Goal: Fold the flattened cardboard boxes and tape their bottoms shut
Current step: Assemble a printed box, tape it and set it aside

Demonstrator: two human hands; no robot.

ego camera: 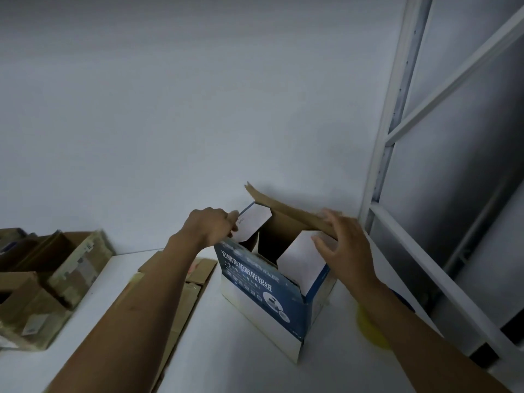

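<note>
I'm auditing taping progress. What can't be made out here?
Head view only.
- Underside of the blue box: against the table, hidden by its walls.
- Fingers of the left hand: partly behind the white flap.
- Yellow object: blurred, partly behind the right forearm.
- Brown boxes: cut off by the left edge.

A plain pale wall [198, 95] fills most of the view under dim, bluish light. Below it runs a white surface [226, 350]. A white metal shelving frame [397, 89] with a diagonal brace stands at the right.
</note>
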